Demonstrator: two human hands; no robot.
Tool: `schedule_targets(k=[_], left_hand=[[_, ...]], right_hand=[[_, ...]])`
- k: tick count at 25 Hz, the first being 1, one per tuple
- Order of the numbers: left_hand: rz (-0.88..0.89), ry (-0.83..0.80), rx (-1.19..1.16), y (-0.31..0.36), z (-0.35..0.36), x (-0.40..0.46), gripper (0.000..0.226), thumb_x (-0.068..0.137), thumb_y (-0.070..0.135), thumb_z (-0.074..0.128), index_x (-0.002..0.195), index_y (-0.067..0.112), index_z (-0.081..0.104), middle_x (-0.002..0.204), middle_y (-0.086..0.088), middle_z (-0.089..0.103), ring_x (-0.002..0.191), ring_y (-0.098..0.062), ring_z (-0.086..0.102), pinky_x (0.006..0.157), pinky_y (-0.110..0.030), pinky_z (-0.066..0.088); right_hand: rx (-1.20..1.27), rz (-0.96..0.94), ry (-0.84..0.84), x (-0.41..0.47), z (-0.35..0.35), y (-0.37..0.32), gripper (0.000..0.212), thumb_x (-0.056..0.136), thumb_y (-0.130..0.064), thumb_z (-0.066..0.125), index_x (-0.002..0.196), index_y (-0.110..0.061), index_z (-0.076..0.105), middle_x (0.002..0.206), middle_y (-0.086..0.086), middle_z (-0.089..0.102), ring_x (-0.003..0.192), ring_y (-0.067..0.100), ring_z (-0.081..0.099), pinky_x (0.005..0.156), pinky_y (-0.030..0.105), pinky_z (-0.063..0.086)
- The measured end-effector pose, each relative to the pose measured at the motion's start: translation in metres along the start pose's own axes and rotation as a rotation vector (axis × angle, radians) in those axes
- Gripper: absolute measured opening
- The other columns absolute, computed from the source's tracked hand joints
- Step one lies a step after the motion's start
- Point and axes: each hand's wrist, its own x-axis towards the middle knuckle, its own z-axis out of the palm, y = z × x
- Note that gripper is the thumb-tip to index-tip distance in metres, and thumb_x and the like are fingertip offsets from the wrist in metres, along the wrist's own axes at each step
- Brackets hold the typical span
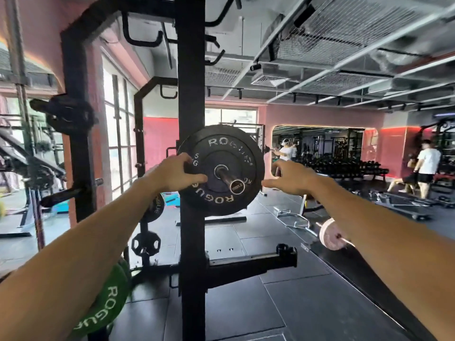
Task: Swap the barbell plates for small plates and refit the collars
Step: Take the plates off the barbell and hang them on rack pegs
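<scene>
reaching toward the end of the barbell, both hands are brought up to the black plate [221, 169], which sits on the bar sleeve [230, 179] just in front of the rack upright [190, 94]. the left hand [178, 172] is laid on the plate's left edge, its fingers curled over the rim and its thumb pressed against the face near the hub; a grip on that side appears to have been taken. the right hand [289, 177] is held just beside the plate's right edge, fingers spread and slightly bent, nothing held in it; whether the fingertips touch the rim cannot be told. the hands are placed on opposite edges, presumably so that the plate can be drawn straight along the sleeve without tilting and binding. no collar is seen outboard of the plate, and the bare sleeve end is pointed toward the camera, so the way off is judged to be free. the plate is marked as a light one, but whether it is being taken off or has been fitted as the small plate cannot be told. a green plate [105, 301] is leaned low at the rack's left foot, and smaller black plates [145, 243] are hung on pegs behind the upright.
</scene>
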Motion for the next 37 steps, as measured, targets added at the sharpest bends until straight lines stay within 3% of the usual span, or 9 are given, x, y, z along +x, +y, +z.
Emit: schedule_targets(k=[10,17,20,23,26,29,33,35,37], left_hand=[[-0.199,0.063,0.082,-0.021,0.051,0.083,0.072,0.076,0.055,0.072,0.129,0.013,0.047,0.114,-0.007,0.057,0.095,-0.021,0.051,0.08,-0.032,0.04],[-0.289,0.123,0.117,-0.079,0.084,0.175,0.122,0.045,0.08,0.067,0.142,0.014,0.032,0.138,-0.014,0.045,0.121,-0.033,0.05,0.098,-0.049,0.046],[-0.279,0.154,0.126,-0.101,0.095,0.222,0.123,0.053,0.073,0.077,0.148,0.015,0.024,0.145,-0.016,0.035,0.131,-0.035,0.042,0.105,-0.049,0.04],[-0.293,0.159,0.068,-0.125,0.104,0.267,0.14,0.042,0.077,0.079,0.151,0.016,0.015,0.151,-0.016,0.029,0.138,-0.036,0.033,0.109,-0.052,0.035],[-0.316,0.198,-0.017,-0.154,0.119,0.309,0.155,0.02,0.087,0.073,0.148,0.017,0.021,0.144,-0.011,0.04,0.132,-0.033,0.043,0.107,-0.051,0.041],[-0.347,0.255,-0.057,-0.178,0.132,0.334,0.148,0.019,0.083,0.078,0.142,0.015,0.03,0.137,-0.007,0.049,0.124,-0.028,0.051,0.102,-0.047,0.045],[-0.341,0.346,-0.124,-0.209,0.14,0.363,0.121,0.02,0.084,0.078,0.122,0.026,0.054,0.113,0.009,0.066,0.104,-0.013,0.064,0.09,-0.041,0.054],[-0.326,0.384,-0.184,-0.201,0.141,0.364,0.113,0.027,0.074,0.086,0.121,0.021,0.052,0.113,0.011,0.063,0.103,-0.01,0.061,0.091,-0.036,0.052],[-0.332,0.411,-0.252,-0.192,0.143,0.364,0.111,0.04,0.054,0.094,0.127,0.011,0.041,0.118,0.004,0.056,0.108,-0.016,0.055,0.091,-0.034,0.047]], right_hand=[[0.109,-0.019,-0.036,0.086,0.023,0.095,0.083,0.078,-0.062,0.063,0.144,-0.018,0.036,0.149,0.006,0.04,0.131,0.027,0.045,0.107,0.043,0.038],[0.082,-0.011,0.035,0.2,0.062,0.11,0.106,0.066,-0.073,0.063,0.149,-0.02,0.022,0.151,0.008,0.036,0.133,0.032,0.043,0.108,0.053,0.034],[0.143,-0.019,0.039,0.258,0.076,0.112,0.112,0.063,-0.07,0.07,0.15,-0.024,0.017,0.154,0.01,0.028,0.137,0.034,0.037,0.109,0.051,0.034],[0.174,0.001,0.049,0.311,0.094,0.111,0.123,0.054,-0.075,0.073,0.15,-0.026,0.012,0.155,0.013,0.023,0.138,0.037,0.032,0.11,0.052,0.033],[0.199,0.049,0.051,0.357,0.117,0.112,0.15,0.026,-0.091,0.065,0.149,-0.032,0.005,0.156,0.013,0.019,0.14,0.039,0.028,0.112,0.055,0.03],[0.303,0.092,0.079,0.39,0.131,0.115,0.156,0.025,-0.082,0.076,0.151,-0.025,0.002,0.157,0.015,0.018,0.14,0.037,0.03,0.112,0.052,0.031],[0.518,0.049,0.187,0.42,0.146,0.117,0.131,0.039,-0.049,0.093,0.142,-0.01,0.023,0.142,0.011,0.043,0.129,0.029,0.046,0.108,0.043,0.04],[0.641,0.085,0.233,0.428,0.149,0.117,0.121,0.041,-0.04,0.096,0.136,-0.007,0.027,0.135,0.007,0.05,0.125,0.026,0.049,0.105,0.04,0.042],[0.722,0.122,0.21,0.434,0.153,0.119,0.133,0.027,-0.049,0.095,0.135,-0.009,0.026,0.135,0.004,0.05,0.126,0.026,0.049,0.106,0.044,0.042]])
